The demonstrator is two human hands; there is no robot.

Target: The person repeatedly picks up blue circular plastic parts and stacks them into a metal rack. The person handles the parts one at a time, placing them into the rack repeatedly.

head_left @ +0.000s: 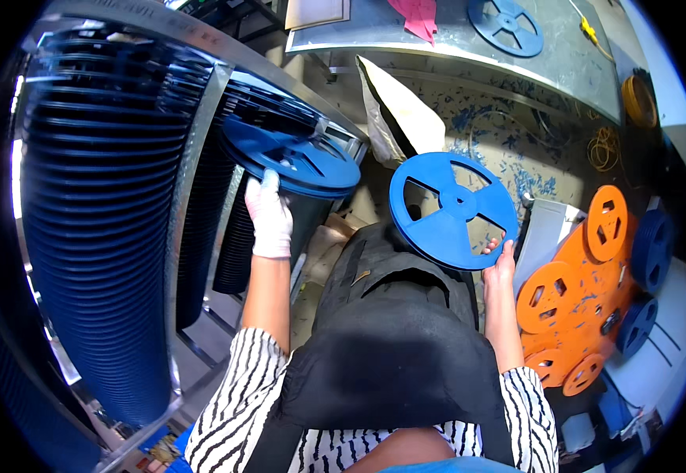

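My left hand [269, 214], in a white glove, grips the near rim of a blue plastic reel [311, 167] at the front of a metal rack. That reel lies tilted, with another blue rim just under it. My bare right hand [500, 258] holds a second blue reel [447, 223] by its lower right edge. This one faces up in front of my body, and the floor shows through its wide openings. Part of my right fingers shows through one opening; the thumb rests near the rim.
Stacked blue reels [106, 229] fill the rack [193, 185] on the left. At right stands an orange round table [571, 284] with smaller orange discs. Another blue reel [507, 27] lies on the metal workbench [453, 47]. Blue scraps [477, 118] litter the floor beside a white sack [406, 110].
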